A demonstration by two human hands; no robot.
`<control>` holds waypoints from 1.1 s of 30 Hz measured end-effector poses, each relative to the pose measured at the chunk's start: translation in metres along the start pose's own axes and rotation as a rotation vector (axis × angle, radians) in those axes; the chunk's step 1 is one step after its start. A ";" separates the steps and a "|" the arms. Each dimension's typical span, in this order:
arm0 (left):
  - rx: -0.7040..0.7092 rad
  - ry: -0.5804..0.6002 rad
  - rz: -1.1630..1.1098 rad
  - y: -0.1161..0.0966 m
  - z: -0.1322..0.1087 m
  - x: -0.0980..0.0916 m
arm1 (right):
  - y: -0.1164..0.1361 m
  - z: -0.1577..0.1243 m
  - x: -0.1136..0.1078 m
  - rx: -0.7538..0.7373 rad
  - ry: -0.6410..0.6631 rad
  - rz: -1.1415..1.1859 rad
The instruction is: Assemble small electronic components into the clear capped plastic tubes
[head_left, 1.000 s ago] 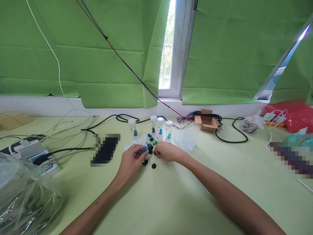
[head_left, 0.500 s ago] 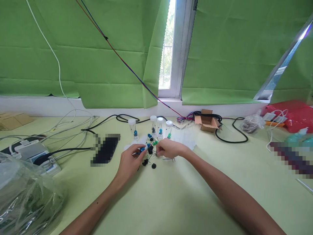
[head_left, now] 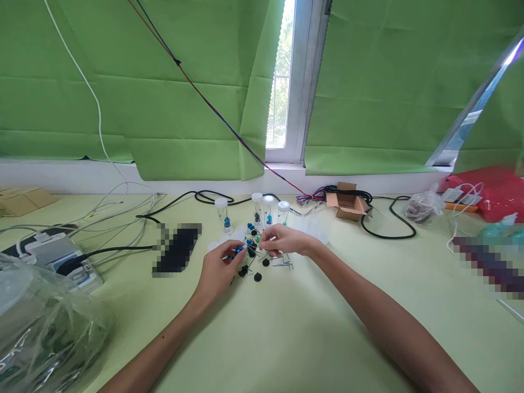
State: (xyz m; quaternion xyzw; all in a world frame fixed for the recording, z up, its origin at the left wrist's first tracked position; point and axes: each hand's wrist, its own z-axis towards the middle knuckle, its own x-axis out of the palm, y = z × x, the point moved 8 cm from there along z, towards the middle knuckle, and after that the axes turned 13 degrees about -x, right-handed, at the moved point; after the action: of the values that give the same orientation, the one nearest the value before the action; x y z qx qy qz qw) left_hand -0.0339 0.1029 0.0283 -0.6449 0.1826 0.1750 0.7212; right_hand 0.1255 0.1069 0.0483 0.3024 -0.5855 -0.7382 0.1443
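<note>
My left hand (head_left: 219,268) is closed, thumb and fingertips pinching a small blue part (head_left: 238,251). Just to its right, my right hand (head_left: 284,240) has its fingertips drawn together over a heap of small blue, green and black parts (head_left: 252,252). Whatever is between those fingertips is too small to make out. Two round black pieces lie below the hands, one black disc (head_left: 257,277) nearer me and another black disc (head_left: 266,262) beneath my right fingers. Several thin L-shaped metal keys (head_left: 283,265) rest beside them. Behind the heap stand several clear tubes with white caps (head_left: 257,196), blue, green or black parts inside.
An open cardboard box (head_left: 347,206) and coiled black cables (head_left: 393,229) lie along the back. To the left are a blurred dark device (head_left: 180,251), a power strip (head_left: 61,259) and a plastic-wrapped bundle (head_left: 45,333). A red bag (head_left: 495,194) is at far right.
My right hand has lifted slightly and its fingers have shifted up and left. A black disc now shows on the table beneath it. My left hand has stayed in place.
</note>
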 end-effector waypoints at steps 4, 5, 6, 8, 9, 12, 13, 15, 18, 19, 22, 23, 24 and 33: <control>-0.001 0.017 0.005 -0.003 -0.001 0.001 | 0.000 0.004 0.002 -0.042 -0.065 0.178; -0.001 0.022 0.009 -0.004 -0.002 0.002 | 0.000 0.005 0.003 -0.053 -0.076 0.222; -0.004 0.028 0.012 -0.005 -0.002 0.002 | -0.001 0.006 0.004 -0.061 -0.081 0.263; -0.013 0.039 0.015 -0.007 -0.004 0.003 | -0.002 0.007 0.006 -0.068 -0.085 0.327; -0.015 0.044 0.015 -0.008 -0.005 0.003 | -0.002 0.007 0.007 -0.068 -0.090 0.350; -0.015 0.058 0.008 -0.010 -0.006 0.004 | -0.003 0.008 0.008 -0.069 -0.114 0.395; -0.015 0.062 0.007 -0.010 -0.006 0.005 | -0.003 0.008 0.008 -0.071 -0.120 0.408; -0.016 0.070 0.003 -0.010 -0.006 0.006 | -0.001 0.008 0.009 -0.076 -0.125 0.433; -0.016 0.085 0.007 -0.009 -0.006 0.008 | 0.000 0.009 0.009 -0.083 -0.127 0.460; -0.018 0.086 0.011 -0.008 -0.006 0.008 | 0.000 0.009 0.009 -0.084 -0.127 0.465; -0.022 0.084 0.020 -0.008 -0.007 0.008 | -0.002 0.010 0.010 -0.091 -0.127 0.480; -0.022 0.085 0.019 -0.008 -0.007 0.008 | -0.002 0.010 0.010 -0.093 -0.127 0.485; -0.020 0.085 0.018 -0.008 -0.007 0.008 | -0.003 0.010 0.010 -0.095 -0.128 0.491; -0.025 0.094 -0.029 -0.011 -0.009 0.008 | -0.006 0.011 0.012 -0.100 -0.120 0.536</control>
State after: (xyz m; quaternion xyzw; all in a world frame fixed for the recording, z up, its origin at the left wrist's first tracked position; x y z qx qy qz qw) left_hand -0.0217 0.0933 0.0325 -0.6637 0.2049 0.1364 0.7063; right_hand 0.1105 0.1106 0.0408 0.0849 -0.6150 -0.7182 0.3142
